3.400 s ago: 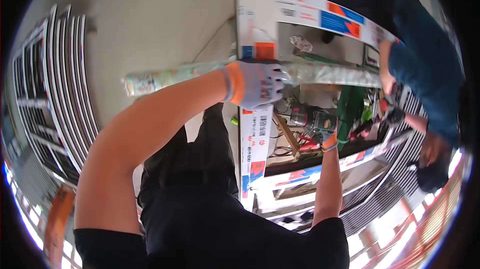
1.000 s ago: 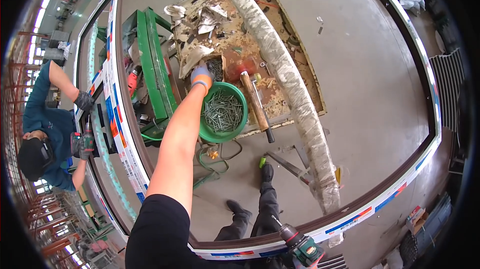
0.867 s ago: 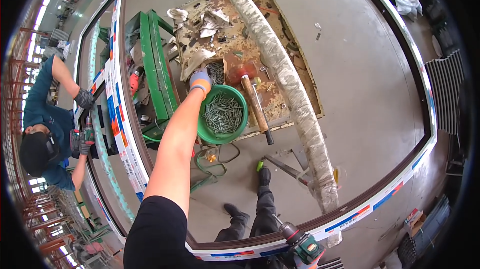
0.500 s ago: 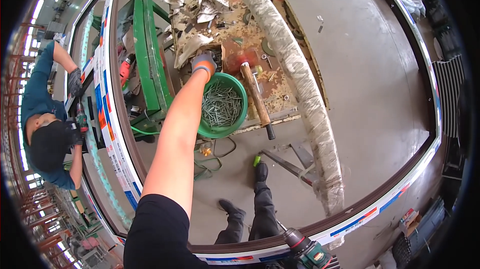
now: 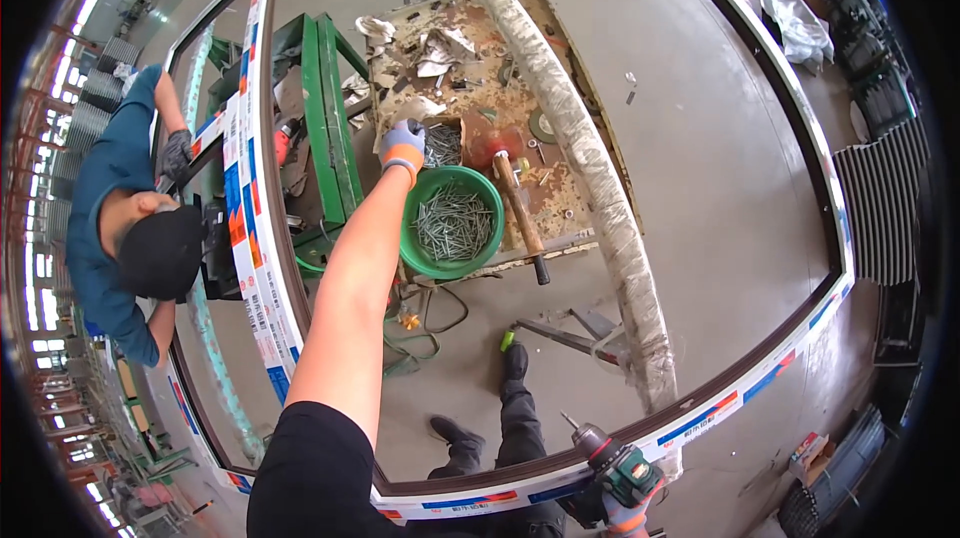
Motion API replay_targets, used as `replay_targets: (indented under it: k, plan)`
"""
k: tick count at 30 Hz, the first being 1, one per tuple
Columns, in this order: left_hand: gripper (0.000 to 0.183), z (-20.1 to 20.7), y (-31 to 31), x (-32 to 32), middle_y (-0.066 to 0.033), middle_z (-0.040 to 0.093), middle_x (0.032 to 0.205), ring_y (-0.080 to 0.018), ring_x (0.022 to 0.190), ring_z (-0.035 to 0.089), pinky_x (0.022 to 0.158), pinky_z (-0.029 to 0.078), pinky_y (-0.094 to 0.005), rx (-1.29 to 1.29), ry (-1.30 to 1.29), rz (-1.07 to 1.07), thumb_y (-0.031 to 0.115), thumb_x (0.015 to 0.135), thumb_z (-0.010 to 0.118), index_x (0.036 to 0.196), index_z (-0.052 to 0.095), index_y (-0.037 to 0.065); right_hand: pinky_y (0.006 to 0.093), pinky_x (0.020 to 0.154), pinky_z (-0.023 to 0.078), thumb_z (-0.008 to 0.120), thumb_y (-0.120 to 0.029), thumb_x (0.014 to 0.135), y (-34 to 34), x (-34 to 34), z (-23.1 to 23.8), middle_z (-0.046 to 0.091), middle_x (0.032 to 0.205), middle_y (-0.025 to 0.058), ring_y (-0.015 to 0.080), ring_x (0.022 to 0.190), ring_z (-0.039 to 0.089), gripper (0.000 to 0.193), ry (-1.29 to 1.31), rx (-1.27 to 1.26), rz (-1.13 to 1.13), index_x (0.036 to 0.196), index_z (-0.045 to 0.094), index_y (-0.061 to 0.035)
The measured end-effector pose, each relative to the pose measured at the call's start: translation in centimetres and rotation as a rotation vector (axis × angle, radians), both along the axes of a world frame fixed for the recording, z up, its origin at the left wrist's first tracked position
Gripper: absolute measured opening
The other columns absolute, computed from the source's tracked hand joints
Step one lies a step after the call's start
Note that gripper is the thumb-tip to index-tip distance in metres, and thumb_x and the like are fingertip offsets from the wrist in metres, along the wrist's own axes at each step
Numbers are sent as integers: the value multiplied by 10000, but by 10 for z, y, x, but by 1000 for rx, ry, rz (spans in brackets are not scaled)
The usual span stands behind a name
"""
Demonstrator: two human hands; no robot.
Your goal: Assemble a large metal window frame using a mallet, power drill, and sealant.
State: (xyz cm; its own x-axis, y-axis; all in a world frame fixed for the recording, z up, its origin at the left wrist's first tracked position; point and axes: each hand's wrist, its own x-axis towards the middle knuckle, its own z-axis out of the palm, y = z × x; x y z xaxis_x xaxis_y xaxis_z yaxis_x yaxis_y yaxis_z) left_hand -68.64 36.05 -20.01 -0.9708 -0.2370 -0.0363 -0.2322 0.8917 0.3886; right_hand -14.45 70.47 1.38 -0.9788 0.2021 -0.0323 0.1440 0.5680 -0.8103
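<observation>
My left hand (image 5: 403,143), in a grey and orange glove, is closed at the left side of a small open box of screws (image 5: 441,144); what its fingers hold, if anything, is too small to make out. Just below the box, a green bowl (image 5: 498,228) contains many long screws (image 5: 452,223). At the lower edge my gloved right hand (image 5: 628,516) grips a green and black cordless drill (image 5: 630,475), its bit pointing up and left. A red-headed mallet (image 5: 518,203) with a wooden handle lies right of the bowl.
A large window-like frame (image 5: 590,460) surrounds the work area. A wrapped long bar (image 5: 570,128) crosses the worn table (image 5: 470,18). Left stand a green metal stand (image 5: 335,128) and a co-worker (image 5: 130,238) bent over the frame. Cables (image 5: 420,338) lie on the floor.
My left hand has drawn back from inside the screw box to its left side, uncovering the screws. The drill has shifted slightly up and right, and my right hand on it now shows.
</observation>
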Motion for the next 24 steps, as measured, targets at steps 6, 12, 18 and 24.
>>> replay_targets:
  k: [6,12,18,24]
  plan:
    - [306,72,-32,30,-145,721,927,-346,883,688,788,540,-440,125,153,41,421,829,684,950,739,145,271,640,506,612,-13,812,1,29,-23,636,782,13,138,679,630,168,-257,-501,-273,978,617,-38]
    - [237,136,-43,245,-163,718,919,-253,828,695,737,525,-361,573,40,-267,224,859,665,998,662,31,277,740,505,627,-43,748,3,11,-21,680,866,47,181,768,652,155,256,144,136,883,701,-41]
    - [269,299,-107,510,-32,571,677,-102,579,534,525,426,-245,1313,-289,-116,231,996,563,839,599,16,323,705,486,651,-90,767,-57,47,48,651,826,81,229,786,649,64,339,174,281,827,661,-69]
    - [146,320,-177,662,-88,642,748,-169,634,606,611,509,-301,1555,78,111,130,896,691,865,618,7,357,629,494,695,-53,718,-191,118,85,651,780,46,247,696,639,140,270,256,499,828,710,-137]
